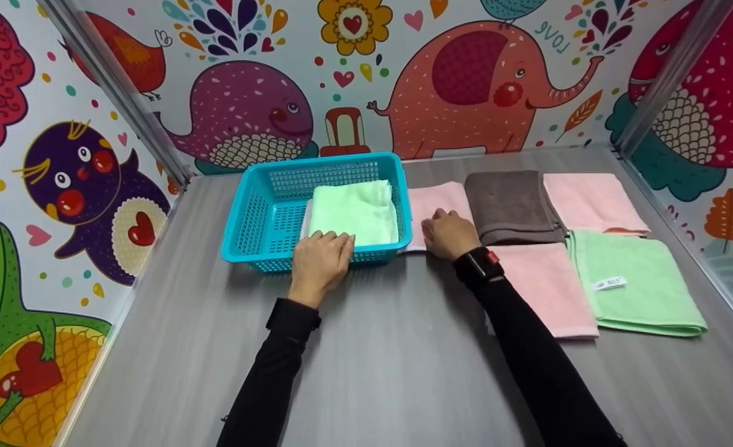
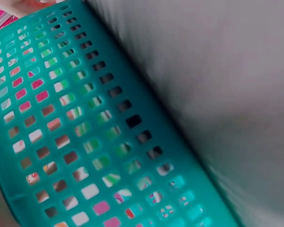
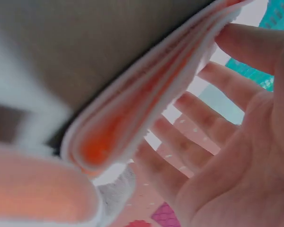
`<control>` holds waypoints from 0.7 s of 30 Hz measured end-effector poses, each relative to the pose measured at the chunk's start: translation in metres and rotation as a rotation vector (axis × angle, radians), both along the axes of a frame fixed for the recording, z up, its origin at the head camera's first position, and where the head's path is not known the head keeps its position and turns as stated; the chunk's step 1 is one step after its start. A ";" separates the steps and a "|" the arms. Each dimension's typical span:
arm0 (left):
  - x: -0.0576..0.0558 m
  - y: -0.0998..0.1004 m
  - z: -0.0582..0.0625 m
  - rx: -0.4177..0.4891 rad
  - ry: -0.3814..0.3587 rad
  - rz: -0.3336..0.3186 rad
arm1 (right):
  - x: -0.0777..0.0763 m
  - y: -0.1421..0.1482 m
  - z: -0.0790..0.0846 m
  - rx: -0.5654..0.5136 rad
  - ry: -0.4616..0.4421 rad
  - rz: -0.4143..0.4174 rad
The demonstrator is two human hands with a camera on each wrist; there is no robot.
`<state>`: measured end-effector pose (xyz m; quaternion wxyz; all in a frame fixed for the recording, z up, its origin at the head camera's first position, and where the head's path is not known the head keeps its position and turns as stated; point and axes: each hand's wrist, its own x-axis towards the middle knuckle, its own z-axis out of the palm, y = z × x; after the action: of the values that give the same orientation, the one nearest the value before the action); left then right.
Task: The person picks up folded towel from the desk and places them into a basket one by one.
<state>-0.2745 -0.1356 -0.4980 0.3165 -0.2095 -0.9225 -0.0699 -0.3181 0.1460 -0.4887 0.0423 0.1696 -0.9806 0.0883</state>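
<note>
My left hand (image 1: 323,262) grips the near rim of a turquoise plastic basket (image 1: 254,256), its fingers bent over the edge. Inside the basket lies a folded light green towel (image 1: 355,211), with a pinkish edge showing under its left side. The left wrist view is filled by the basket's perforated wall (image 2: 85,118). Right of the basket, my right hand (image 1: 452,234) rests on a folded pink towel (image 1: 438,203). In the right wrist view its fingers are spread and fairly straight against the towel's folded layers (image 3: 132,113), the thumb at one edge.
Further right lie a folded brown towel (image 1: 506,205), a pink towel (image 1: 593,200), a nearer pink towel (image 1: 546,292) and a light green towel (image 1: 646,285) with a white label. All are on a grey table (image 1: 391,372), bounded by cartoon-printed walls (image 1: 354,87).
</note>
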 end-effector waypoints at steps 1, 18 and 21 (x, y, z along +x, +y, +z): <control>0.000 0.000 0.000 0.001 -0.001 0.000 | 0.004 -0.001 0.000 0.008 0.017 0.010; 0.001 0.001 0.002 0.007 -0.013 -0.002 | 0.090 -0.007 0.000 0.134 0.095 0.126; 0.003 0.000 0.003 0.007 -0.020 -0.004 | 0.103 -0.007 0.000 0.133 0.112 0.159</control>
<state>-0.2719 -0.1358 -0.4950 0.3077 -0.2095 -0.9250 -0.0761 -0.2148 0.1385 -0.4886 0.0784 0.2538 -0.9639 0.0165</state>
